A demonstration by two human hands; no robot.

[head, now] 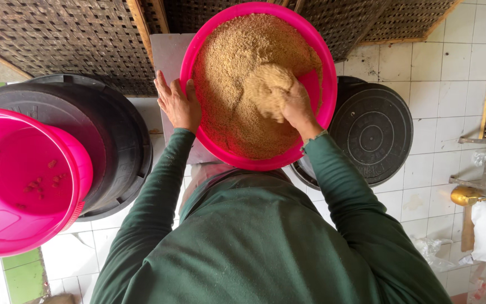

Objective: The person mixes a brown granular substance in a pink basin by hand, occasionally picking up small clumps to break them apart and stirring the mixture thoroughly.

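Your left hand (179, 104) lies flat against the outer rim of the pink basin (209, 147), fingers stretched and together, gripping nothing, only pressed on the basin's wall. Your right hand (295, 107) is inside the basin, fingers curled round a heap of the brown crumbly meal (232, 67), which coats and hides the fingertips, so you cannot tell how tightly they close. The meal fills most of the basin, piled toward the far and left side, with a bare pink patch of wall showing just beside your right hand. The basin sits in front of your chest, on a grey stand (167, 53). To your left a second pink tub (23, 180) with a few brown crumbs in it rests on a black lid (113, 135). To your right another black lid (375, 132) lies on the white tiled floor (440, 73). Woven mats (63, 39) lean beyond the basin.
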